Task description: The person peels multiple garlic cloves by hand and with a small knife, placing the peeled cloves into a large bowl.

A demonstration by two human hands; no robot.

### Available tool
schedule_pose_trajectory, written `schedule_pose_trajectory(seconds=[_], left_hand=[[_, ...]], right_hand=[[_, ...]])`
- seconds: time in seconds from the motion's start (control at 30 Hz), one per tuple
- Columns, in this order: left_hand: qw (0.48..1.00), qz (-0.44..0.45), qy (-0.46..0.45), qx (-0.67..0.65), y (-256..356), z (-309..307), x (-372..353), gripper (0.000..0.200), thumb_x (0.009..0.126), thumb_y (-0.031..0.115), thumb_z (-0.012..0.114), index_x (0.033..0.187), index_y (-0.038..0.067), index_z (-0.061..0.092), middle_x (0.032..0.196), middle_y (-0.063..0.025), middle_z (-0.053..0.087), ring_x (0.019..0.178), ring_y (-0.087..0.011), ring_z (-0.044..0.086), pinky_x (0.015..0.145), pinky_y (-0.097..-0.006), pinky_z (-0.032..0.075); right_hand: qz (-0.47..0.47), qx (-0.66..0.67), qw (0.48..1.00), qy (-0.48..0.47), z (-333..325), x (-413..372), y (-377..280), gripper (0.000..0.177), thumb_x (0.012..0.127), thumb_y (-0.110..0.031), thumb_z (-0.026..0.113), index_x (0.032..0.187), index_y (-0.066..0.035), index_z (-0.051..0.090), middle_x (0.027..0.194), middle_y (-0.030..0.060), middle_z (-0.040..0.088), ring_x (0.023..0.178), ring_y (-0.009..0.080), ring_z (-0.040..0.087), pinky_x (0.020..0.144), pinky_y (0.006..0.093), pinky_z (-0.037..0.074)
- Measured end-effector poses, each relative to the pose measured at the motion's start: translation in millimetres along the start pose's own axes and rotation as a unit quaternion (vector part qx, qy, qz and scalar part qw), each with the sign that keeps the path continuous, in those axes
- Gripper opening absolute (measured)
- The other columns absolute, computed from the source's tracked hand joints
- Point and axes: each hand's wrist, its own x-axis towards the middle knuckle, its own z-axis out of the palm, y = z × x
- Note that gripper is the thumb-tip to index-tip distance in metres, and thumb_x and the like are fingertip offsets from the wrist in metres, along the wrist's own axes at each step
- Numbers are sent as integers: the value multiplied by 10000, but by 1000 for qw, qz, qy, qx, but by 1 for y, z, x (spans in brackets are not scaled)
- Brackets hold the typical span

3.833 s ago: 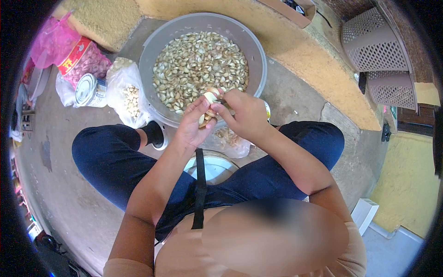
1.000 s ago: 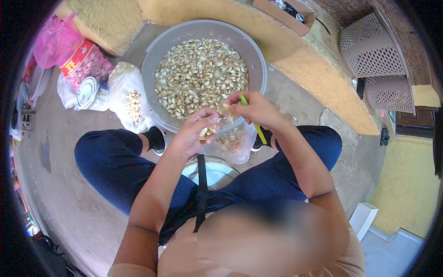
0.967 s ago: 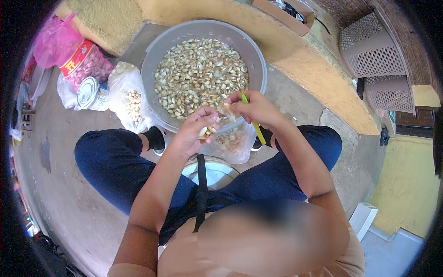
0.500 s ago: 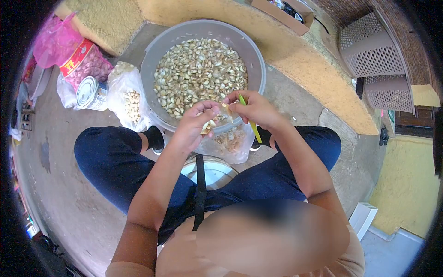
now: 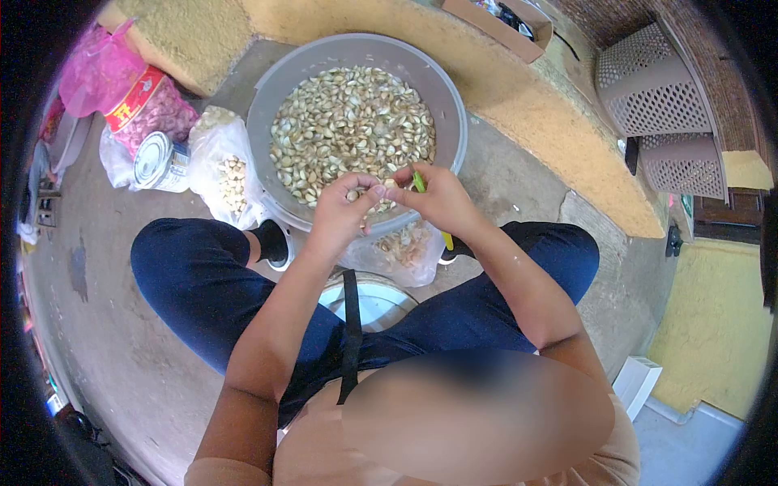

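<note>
My left hand (image 5: 339,215) grips several pale garlic cloves (image 5: 353,195) at the near rim of a big grey basin (image 5: 275,79) filled with cloves. My right hand (image 5: 438,198) holds a small knife with a yellow-green handle (image 5: 419,182) and pinches a clove tip against the left hand's fingers. Both hands meet just above the basin's near edge. Below them a clear plastic bag (image 5: 403,249) holds peels.
Left of the basin lie a white bag of cloves (image 5: 224,166), a tin can (image 5: 158,160) and a pink net sack (image 5: 138,101). A metal bowl (image 5: 374,298) sits between my knees. A yellow ledge (image 5: 527,105) runs behind; lattice baskets (image 5: 656,89) stand at right.
Both hands have risen slightly toward the basin and closed together; the knife handle, sticking out below the right hand before, is now mostly hidden by it.
</note>
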Motion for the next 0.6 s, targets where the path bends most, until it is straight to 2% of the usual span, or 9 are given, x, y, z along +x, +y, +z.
schedule_pose_trajectory(seconds=[0.07, 0.17, 0.3, 0.37, 0.47, 0.57, 0.6], left_hand=[[998, -26, -21, -45, 1, -2, 0, 138, 783, 143, 576, 809, 8, 560, 773, -34, 514, 592, -85, 478, 388, -201, 385], [991, -72, -46, -101, 1, -6, 2, 149, 788, 156, 571, 823, 12, 558, 762, -28, 507, 615, -87, 470, 399, -202, 379], [989, -91, -71, -96, -1, -6, 3, 168, 799, 203, 565, 862, 50, 540, 769, -11, 518, 666, -71, 480, 424, -188, 351], [993, -71, -39, -87, 2, -3, 1, 170, 790, 181, 574, 857, 27, 550, 754, -17, 509, 650, -75, 471, 414, -196, 364], [995, -51, -15, -87, 9, -1, -2, 180, 782, 171, 582, 874, 18, 556, 751, -22, 512, 633, -75, 472, 410, -200, 378], [998, -43, -5, -49, 7, -1, 0, 187, 778, 169, 588, 885, 18, 563, 768, -30, 524, 606, -74, 487, 399, -200, 390], [999, -42, -1, -29, 5, -1, 1, 189, 776, 168, 590, 886, 17, 567, 776, -34, 528, 596, -73, 493, 393, -200, 394]], right_hand=[[91, 89, 990, -53, -4, 0, -6, 281, 727, -245, 649, 886, -24, 583, 669, 17, 560, 512, 50, 456, 440, 191, 357], [80, 224, 970, -59, 0, -1, -2, 257, 745, -234, 632, 903, -38, 584, 622, 3, 537, 471, 40, 424, 429, 185, 342], [93, 285, 953, -55, -5, 0, -7, 250, 757, -229, 621, 926, -49, 583, 642, -2, 540, 473, 33, 415, 422, 181, 335], [100, 283, 952, -58, -6, 0, -7, 248, 759, -226, 618, 930, -48, 585, 656, -2, 546, 487, 35, 426, 425, 177, 335], [57, 153, 986, -19, -3, 0, -5, 307, 752, -285, 612, 910, -22, 589, 698, 50, 576, 513, 114, 493, 451, 259, 394], [-132, -17, 988, 73, 3, 4, 13, 335, 727, -290, 621, 868, 11, 581, 704, 140, 584, 577, 253, 557, 528, 341, 426], [-120, -39, 990, 69, 2, 3, 10, 333, 718, -286, 622, 853, 15, 578, 714, 161, 577, 612, 286, 556, 554, 358, 428]])
